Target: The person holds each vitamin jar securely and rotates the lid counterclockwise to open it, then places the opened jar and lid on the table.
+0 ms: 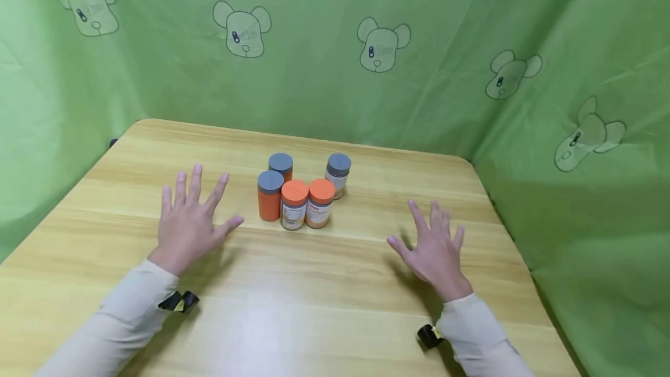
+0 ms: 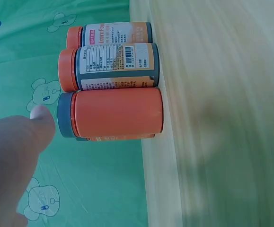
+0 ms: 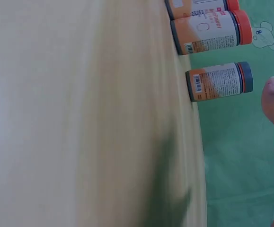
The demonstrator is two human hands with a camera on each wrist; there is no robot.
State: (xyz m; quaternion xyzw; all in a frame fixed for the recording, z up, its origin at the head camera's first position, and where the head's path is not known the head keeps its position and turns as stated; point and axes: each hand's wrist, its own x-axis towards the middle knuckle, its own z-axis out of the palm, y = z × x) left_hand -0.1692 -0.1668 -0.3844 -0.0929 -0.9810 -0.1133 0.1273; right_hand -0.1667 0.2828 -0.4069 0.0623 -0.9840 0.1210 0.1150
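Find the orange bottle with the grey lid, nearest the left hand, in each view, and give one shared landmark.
Head: the orange bottle stands left of centre, front left of the group.
Left wrist: shown sideways, just left of centre, at mid-height.
Right wrist: not in it.
Shared landmark: the two orange-lidded bottles.

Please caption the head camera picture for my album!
Five jars on a table, between a spread left hand and right hand.
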